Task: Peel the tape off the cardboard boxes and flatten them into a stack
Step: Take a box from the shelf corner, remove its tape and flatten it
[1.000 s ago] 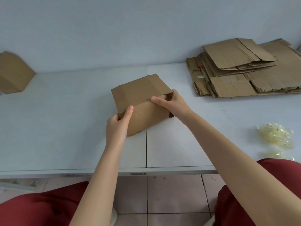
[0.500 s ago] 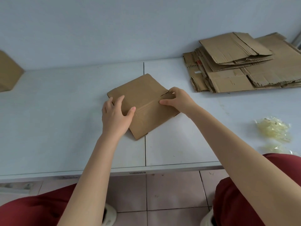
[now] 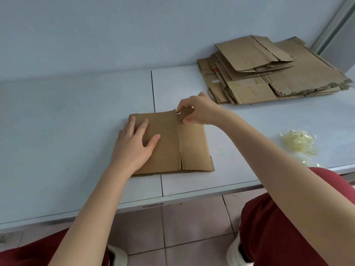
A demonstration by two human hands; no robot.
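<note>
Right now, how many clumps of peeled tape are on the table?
2. A large crinkled clump of yellowish clear tape lies on the white table's right side; a smaller clear tape clump sits nearer you, at its front edge by the red trouser leg, which may hide more.

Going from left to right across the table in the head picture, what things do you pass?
Left hand, pressing the flattened box → right hand, pinching its far edge → wad of peeled tape. The cardboard stack at the back overlaps the last two, so it's skipped.
</note>
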